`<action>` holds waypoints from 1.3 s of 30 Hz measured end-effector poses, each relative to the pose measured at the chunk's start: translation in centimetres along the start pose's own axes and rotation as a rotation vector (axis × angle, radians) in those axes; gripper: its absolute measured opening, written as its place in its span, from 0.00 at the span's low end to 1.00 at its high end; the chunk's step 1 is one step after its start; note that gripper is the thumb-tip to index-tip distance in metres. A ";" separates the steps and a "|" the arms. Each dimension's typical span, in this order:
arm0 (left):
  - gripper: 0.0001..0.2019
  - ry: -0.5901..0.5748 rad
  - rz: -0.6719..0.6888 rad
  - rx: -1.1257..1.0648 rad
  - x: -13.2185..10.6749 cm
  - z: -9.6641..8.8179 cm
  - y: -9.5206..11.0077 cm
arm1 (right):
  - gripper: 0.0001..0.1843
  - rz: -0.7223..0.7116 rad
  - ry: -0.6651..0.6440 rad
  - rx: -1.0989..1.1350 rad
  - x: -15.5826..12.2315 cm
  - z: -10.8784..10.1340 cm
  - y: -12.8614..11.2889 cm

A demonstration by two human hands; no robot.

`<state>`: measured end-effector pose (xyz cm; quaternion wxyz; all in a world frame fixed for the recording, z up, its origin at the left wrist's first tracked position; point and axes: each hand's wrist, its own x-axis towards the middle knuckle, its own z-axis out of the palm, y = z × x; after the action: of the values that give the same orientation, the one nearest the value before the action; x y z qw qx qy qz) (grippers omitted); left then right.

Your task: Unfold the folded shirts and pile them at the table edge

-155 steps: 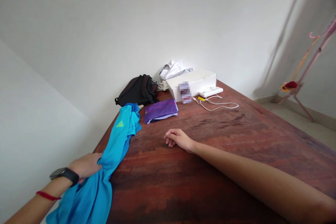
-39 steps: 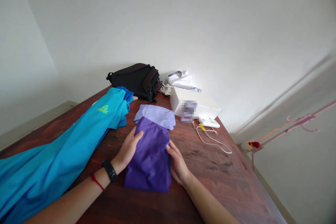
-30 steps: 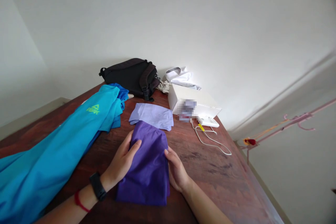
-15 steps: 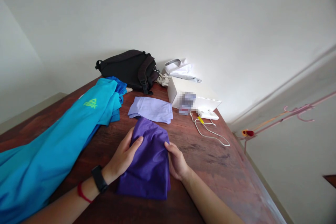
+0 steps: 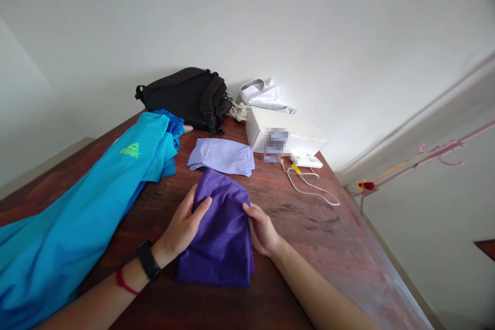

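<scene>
Left hand [image 5: 181, 227], right hand [image 5: 264, 230]: holding purple cloth [image 5: 222, 237].
Purple cloth: side-only grip, I judge, could let folds slip.

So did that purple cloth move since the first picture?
Yes: the folded purple cloth moved toward the person, away from the white box it lay beside.

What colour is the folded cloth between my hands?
The folded cloth is deep purple, with no pattern visible on this side; the head view shows it best.
</scene>
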<state>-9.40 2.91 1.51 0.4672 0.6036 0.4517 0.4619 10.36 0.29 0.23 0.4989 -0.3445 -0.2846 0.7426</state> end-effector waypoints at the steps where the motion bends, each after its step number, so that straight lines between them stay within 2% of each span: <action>1: 0.24 -0.002 0.000 -0.004 0.0 0.0 0.0 | 0.15 0.005 -0.003 0.012 0.0 0.0 0.0; 12: 0.23 -0.010 0.022 -0.025 0.0 0.0 0.0 | 0.15 0.013 0.010 0.078 0.0 -0.1 0.1; 27: 0.21 -0.010 0.006 -0.074 0.3 0.1 -0.5 | 0.17 0.016 -0.004 0.046 0.0 -0.4 0.2; 33: 0.21 -0.005 0.004 -0.029 0.3 -0.1 -1.1 | 0.17 0.028 -0.031 0.037 0.0 -0.3 0.1; 39: 0.21 -0.023 0.007 -0.027 0.3 -0.2 -1.4 | 0.16 0.021 -0.004 0.036 -0.2 -0.2 0.1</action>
<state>-9.67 3.46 0.16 0.4791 0.6040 0.4378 0.4626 10.49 0.07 0.10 0.4968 -0.3370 -0.2686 0.7533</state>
